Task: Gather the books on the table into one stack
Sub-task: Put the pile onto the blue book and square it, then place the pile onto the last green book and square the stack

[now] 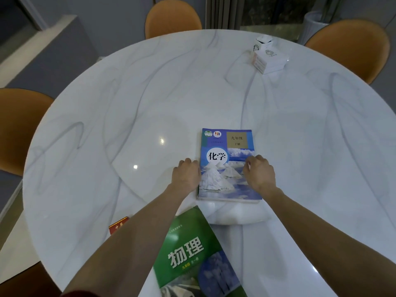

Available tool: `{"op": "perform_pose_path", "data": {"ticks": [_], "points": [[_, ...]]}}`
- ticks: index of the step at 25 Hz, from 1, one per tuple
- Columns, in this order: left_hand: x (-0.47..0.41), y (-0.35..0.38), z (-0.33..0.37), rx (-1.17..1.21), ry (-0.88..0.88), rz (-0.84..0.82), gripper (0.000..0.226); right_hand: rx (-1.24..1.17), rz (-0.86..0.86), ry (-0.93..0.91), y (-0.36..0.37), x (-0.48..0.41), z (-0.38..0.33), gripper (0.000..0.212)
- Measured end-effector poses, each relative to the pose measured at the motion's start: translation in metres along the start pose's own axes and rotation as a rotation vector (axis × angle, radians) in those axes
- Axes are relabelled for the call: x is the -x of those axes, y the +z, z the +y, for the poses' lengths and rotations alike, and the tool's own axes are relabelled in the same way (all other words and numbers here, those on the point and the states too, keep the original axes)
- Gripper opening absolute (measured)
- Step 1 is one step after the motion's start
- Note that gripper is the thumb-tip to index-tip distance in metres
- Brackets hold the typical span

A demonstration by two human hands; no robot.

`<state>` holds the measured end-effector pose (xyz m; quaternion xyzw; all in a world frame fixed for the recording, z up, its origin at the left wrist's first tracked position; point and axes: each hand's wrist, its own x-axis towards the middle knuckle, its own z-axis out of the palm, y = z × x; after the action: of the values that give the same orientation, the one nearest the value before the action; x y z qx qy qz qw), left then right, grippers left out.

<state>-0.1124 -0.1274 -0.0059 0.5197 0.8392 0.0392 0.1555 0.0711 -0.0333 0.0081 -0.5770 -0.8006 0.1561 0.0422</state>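
A blue chemistry book (225, 151) lies flat near the middle of the round white marble table (150, 103); more book edges show beneath it at its near side. My left hand (186, 174) presses against its left edge with fingers curled. My right hand (259, 172) rests on its right side, fingers bent over the cover. A green physics book (192, 251) lies tilted at the near edge, partly under my left forearm. The corner of a small red book (119, 226) peeks out left of that forearm.
A pile of white boxes and a small white carton (267, 54) stands at the table's far right. Orange chairs surround the table: one at the back (171, 18), one at the right (353, 46), one at the left (19, 129).
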Motion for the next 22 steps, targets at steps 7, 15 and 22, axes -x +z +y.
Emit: {"op": "perform_pose_path", "data": {"ticks": [7, 15, 22], "points": [[0.049, -0.013, -0.002, -0.189, 0.100, 0.061, 0.029, 0.209, -0.005, -0.257, -0.007, 0.048, -0.019, 0.033], [0.125, -0.002, -0.026, -0.135, 0.032, 0.120, 0.032, 0.214, -0.101, -0.412, 0.014, 0.112, -0.025, 0.034], [0.197, 0.029, -0.050, -0.039, -0.127, 0.162, 0.032, 0.223, -0.190, -0.494, 0.042, 0.155, -0.021, 0.034]]}}
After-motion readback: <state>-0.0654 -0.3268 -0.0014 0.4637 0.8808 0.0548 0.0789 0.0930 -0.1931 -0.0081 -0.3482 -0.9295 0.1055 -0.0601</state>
